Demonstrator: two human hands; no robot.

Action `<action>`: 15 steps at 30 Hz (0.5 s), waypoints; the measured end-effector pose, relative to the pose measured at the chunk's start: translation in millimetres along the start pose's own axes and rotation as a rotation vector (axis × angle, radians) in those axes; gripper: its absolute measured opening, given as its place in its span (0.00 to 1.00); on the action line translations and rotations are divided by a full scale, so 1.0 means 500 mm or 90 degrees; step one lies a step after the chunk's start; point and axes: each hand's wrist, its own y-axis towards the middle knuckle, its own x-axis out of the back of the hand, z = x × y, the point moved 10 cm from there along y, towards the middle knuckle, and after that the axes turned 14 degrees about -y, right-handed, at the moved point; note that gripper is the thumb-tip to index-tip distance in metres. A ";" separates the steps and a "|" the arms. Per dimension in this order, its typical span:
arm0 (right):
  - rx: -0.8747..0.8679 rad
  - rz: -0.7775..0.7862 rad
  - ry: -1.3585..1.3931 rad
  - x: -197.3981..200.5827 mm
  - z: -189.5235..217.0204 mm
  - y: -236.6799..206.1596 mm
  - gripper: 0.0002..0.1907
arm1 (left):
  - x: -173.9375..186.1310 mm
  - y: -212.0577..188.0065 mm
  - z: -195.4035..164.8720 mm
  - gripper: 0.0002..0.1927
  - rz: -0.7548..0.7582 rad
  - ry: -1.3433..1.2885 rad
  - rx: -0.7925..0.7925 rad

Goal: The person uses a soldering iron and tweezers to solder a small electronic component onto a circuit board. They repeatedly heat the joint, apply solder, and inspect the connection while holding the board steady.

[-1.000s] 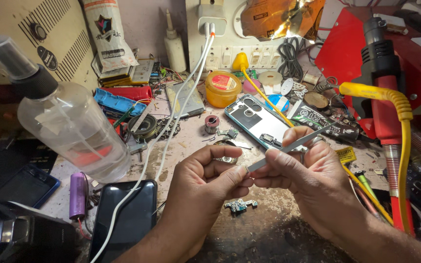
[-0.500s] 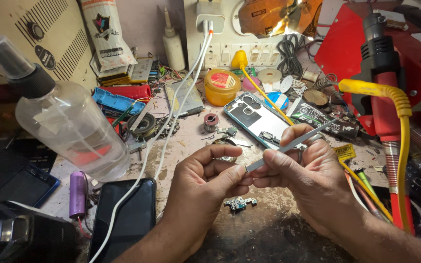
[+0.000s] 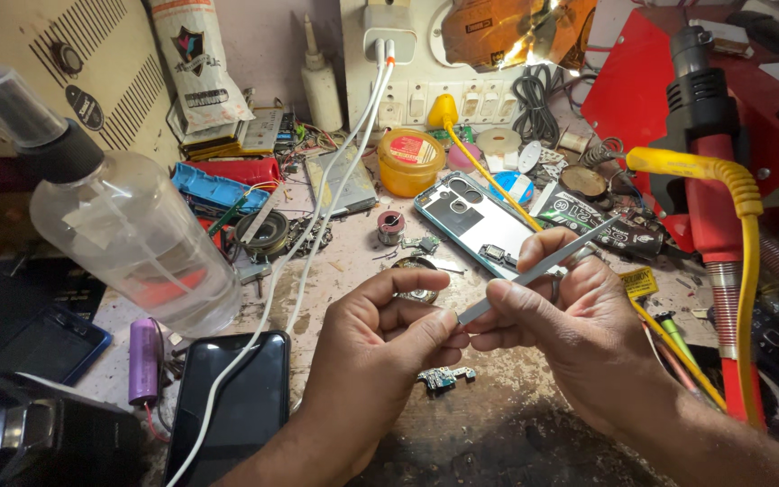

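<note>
1. The right hand (image 3: 579, 320) gripped metal tweezers (image 3: 534, 275) just before the opened phone (image 3: 484, 225).
2. The left hand (image 3: 380, 347) pinched something tiny at their tip; what, I cannot tell.
3. A steady, fine placement seemed due next.

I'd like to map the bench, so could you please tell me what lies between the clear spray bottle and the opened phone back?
In the head view, between the clear spray bottle and the opened phone back run two white charging cables, beside a small copper coil.

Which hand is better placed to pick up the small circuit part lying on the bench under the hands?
Probably the left hand. The circuit part lies just beside it, while the right hand already grips the grey tweezers.
</note>
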 end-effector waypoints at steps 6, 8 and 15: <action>0.000 -0.017 -0.011 0.005 0.003 -0.003 0.11 | -0.006 0.005 -0.001 0.17 0.024 0.004 -0.010; -0.003 -0.020 -0.015 0.005 0.007 -0.002 0.10 | -0.007 0.006 -0.003 0.17 0.024 0.009 -0.008; -0.023 -0.015 -0.072 -0.001 0.013 -0.006 0.12 | -0.005 0.001 -0.009 0.19 0.005 0.053 -0.009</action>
